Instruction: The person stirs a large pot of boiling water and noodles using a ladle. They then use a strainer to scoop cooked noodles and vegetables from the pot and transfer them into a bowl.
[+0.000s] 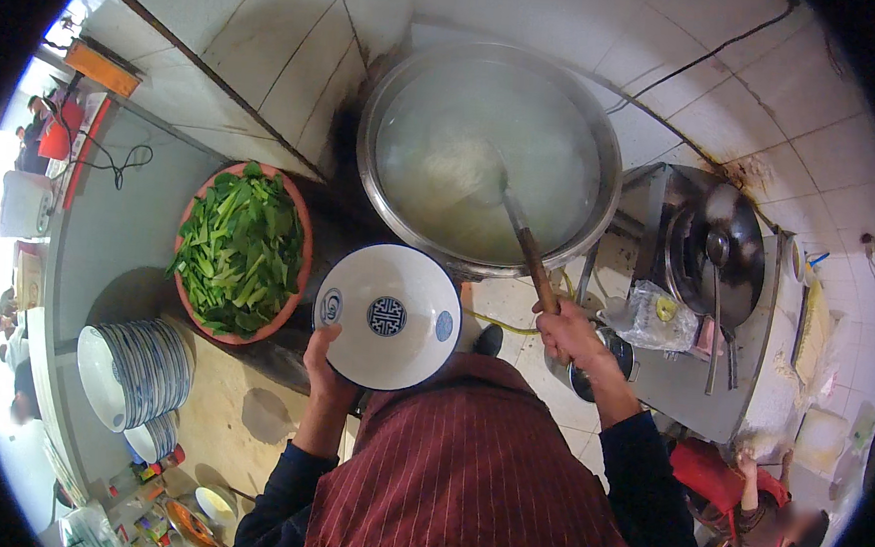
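Observation:
My left hand [326, 368] grips the rim of a white bowl [420, 310] with blue patterns, thumb over its edge. Nothing lies inside the bowl. A wooden handle [531, 260] is in my right hand [569, 334]; its metal shaft runs down into a large steel pot [366, 156]. The tool's head sits under cloudy liquid [551, 130], so its kind is hard to tell. Pale strands, apparently noodles [455, 165], gather around it. The bowl is held beside the pot's near left rim, between the pot and my striped apron [455, 470].
At left stands a pink basin [306, 265] of cut leafy greens [239, 254]. Stacked bowls [154, 369] lean behind it. To the right, a dark wok [745, 285] holds a ladle [716, 290] near a plastic bag [653, 317]. Another person [754, 503] works at lower right.

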